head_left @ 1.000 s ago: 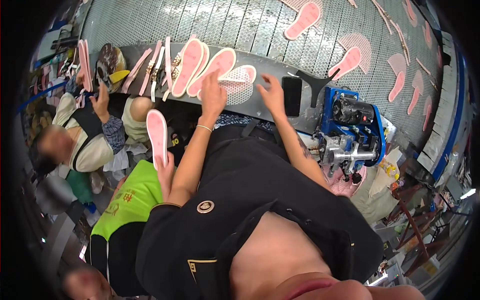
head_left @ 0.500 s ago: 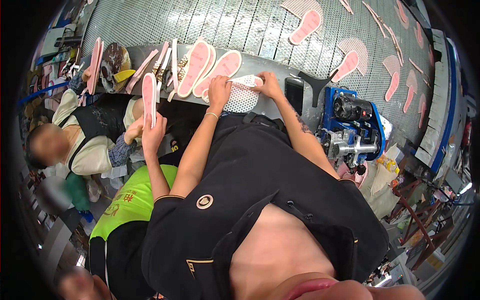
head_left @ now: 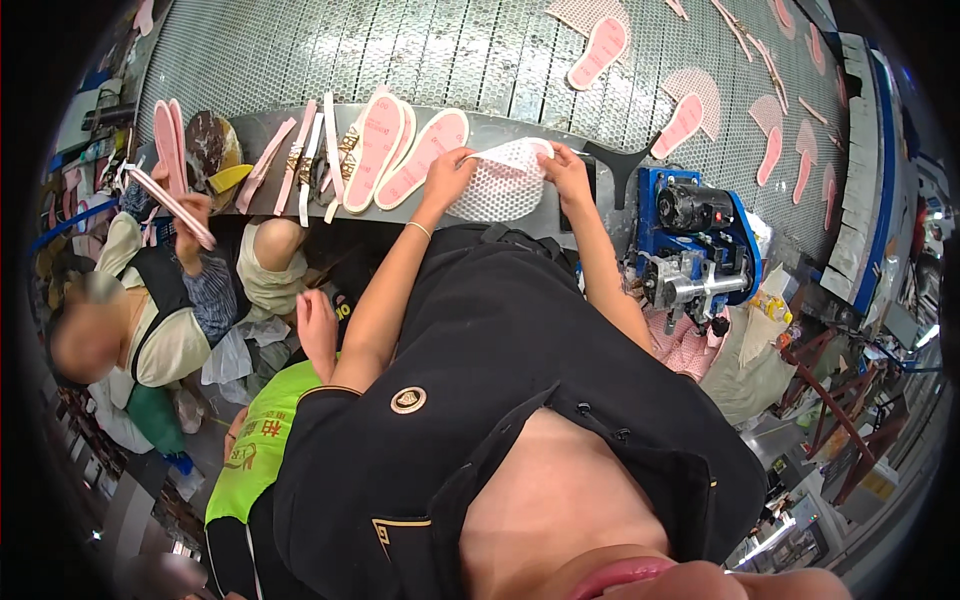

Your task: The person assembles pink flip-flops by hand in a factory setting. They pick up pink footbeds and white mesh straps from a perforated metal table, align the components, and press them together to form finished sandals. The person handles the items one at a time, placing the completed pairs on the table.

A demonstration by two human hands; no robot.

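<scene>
The left hand (head_left: 447,172) and the right hand (head_left: 566,165) each pinch an opposite edge of a white mesh sheet (head_left: 500,182), fingers closed on its rim, holding it just above the near lip of the grey perforated table (head_left: 300,60); the sheet sags a little between them.

Judged from this, the sheet could slip or fold if one pinch loosens, since it is thin and floppy; its left edge lies close to the pink insoles (head_left: 405,150) leaning on the lip, and a sweep that way could knock them down toward the seated person (head_left: 130,320) below.

To the right, a black bracket (head_left: 612,165) and the blue machine (head_left: 690,240) stand just beside the right hand, leaving little room there; ahead the table is open, with cut pink pieces (head_left: 597,52) well apart; the near edge is crowded.
</scene>
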